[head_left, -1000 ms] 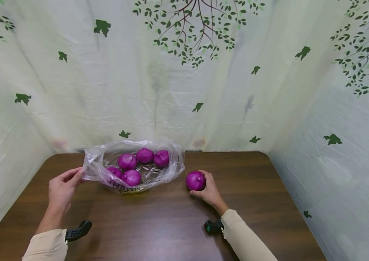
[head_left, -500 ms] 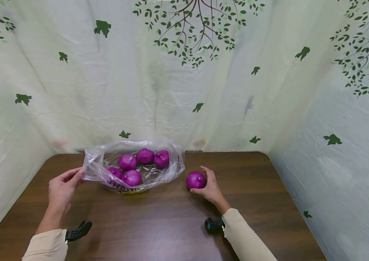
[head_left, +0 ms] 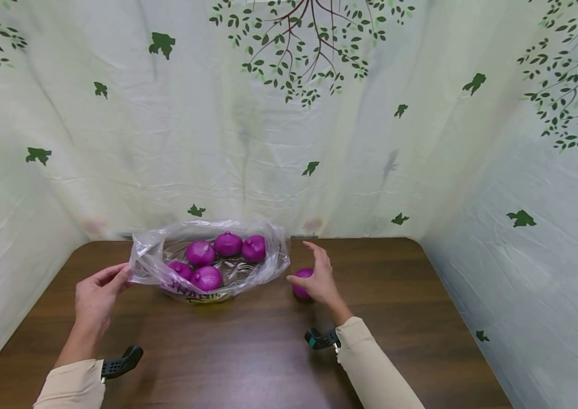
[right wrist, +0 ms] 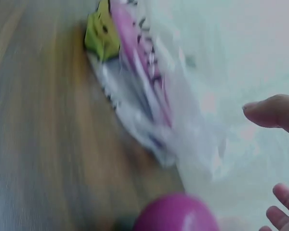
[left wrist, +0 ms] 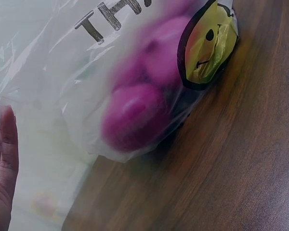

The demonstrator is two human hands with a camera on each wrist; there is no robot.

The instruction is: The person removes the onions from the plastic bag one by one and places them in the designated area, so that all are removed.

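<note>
At about seven o'clock on the dark wooden counter (head_left: 248,352), the left hand (head_left: 95,301) pinches the near-left rim of the clear plastic bag (head_left: 148,261) between thumb and fingers, holding its mouth up. At about five o'clock, the right hand (head_left: 319,278) hovers with fingers spread and relaxed, gripping nothing; it sits just over a loose purple onion (head_left: 299,288), which rests on the counter just beside the bag's right edge, towards one o'clock from the bag's base.

Further back, at twelve o'clock, the bag slumps open with five purple onions (head_left: 206,277) inside, two at the front and three behind. Beyond it hangs a pale curtain (head_left: 289,130) printed with green leaves and branches.

Risks, as I judge them: the loose onion is round and unrestrained, so a brush from the open fingers could send it rolling towards the counter's right edge. The bag's film is thin and held at only one point; a harder pull could tip it and spill the onions, or let the rim slip free and collapse the opening.

The right hand covers most of the loose onion in the head view, so whether a finger touches it is unclear; it probably does not. The right wrist view is badly motion-blurred. The left wrist view shows the bag's black lettering cut off and the onions smeared behind the plastic.
</note>
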